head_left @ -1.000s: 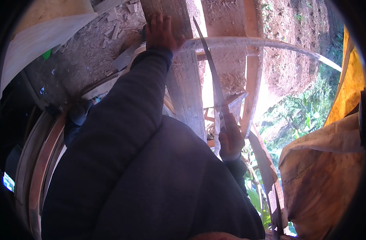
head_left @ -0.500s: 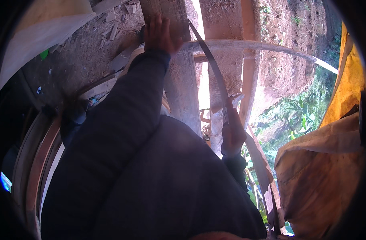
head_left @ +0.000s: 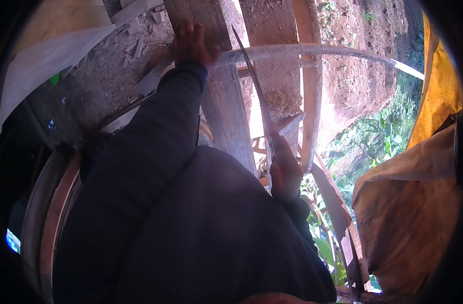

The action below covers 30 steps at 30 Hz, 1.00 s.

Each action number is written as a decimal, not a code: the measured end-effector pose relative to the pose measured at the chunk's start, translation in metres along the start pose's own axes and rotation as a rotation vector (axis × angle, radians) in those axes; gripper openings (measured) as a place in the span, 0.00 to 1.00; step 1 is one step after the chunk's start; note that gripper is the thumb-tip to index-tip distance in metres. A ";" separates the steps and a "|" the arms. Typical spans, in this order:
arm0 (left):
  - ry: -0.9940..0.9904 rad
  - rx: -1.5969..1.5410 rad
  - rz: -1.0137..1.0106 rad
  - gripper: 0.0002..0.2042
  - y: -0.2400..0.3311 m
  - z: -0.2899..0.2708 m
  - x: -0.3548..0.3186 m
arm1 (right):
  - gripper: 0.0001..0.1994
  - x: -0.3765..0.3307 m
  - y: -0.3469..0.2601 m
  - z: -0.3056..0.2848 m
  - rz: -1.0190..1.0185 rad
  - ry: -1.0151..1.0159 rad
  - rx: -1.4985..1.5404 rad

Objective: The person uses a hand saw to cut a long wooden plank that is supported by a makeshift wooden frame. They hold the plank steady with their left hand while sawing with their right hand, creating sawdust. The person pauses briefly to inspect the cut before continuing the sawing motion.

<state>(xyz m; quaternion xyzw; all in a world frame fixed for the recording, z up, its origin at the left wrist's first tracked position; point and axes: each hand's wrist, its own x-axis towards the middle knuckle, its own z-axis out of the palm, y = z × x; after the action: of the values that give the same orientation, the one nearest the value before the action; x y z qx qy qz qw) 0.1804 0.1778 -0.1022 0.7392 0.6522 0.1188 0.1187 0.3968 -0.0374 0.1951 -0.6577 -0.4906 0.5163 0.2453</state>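
Observation:
My left hand [head_left: 195, 46] lies flat on a thick wooden plank [head_left: 226, 119], fingers stretched out and thumb apart. Under its palm passes a long pale wooden strip [head_left: 343, 49], which lies across the plank and sticks out to the right. My right hand [head_left: 287, 175] is closed round the handle of a handsaw [head_left: 256, 86]. The long, narrowing blade points away from me, right of the plank, and crosses the strip just to the right of my left hand. Whether its teeth touch the strip, I cannot tell.
More boards [head_left: 308, 91] run alongside the plank, with bright gaps between them. Wood offcuts [head_left: 139, 45] litter the ground at the far left. A brown sheet [head_left: 408, 218] and a yellow sheet [head_left: 436, 86] hang at the right. Green plants [head_left: 380, 137] grow beyond the boards.
My right hand and the handsaw have moved slightly left and back toward me, and the blade now shows narrower. My left hand stays on the strip and plank; the whole view has shifted a little.

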 end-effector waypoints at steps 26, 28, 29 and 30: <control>0.025 -0.067 -0.003 0.41 -0.006 0.000 -0.003 | 0.11 -0.023 0.011 0.003 0.052 0.075 -0.091; 0.025 -0.062 -0.001 0.42 -0.008 0.001 -0.005 | 0.11 0.040 0.033 0.023 0.030 0.164 0.137; 0.022 -0.069 0.008 0.42 -0.004 0.000 -0.004 | 0.11 0.069 0.060 0.025 0.078 0.133 0.175; 0.024 -0.071 0.019 0.42 0.001 -0.001 0.000 | 0.12 0.107 0.072 0.034 -0.055 0.214 0.057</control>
<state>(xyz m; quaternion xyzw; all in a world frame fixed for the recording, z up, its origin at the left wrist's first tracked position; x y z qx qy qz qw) 0.1813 0.1772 -0.1007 0.7392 0.6419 0.1518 0.1360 0.3919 0.0235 0.0765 -0.6881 -0.4644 0.4502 0.3289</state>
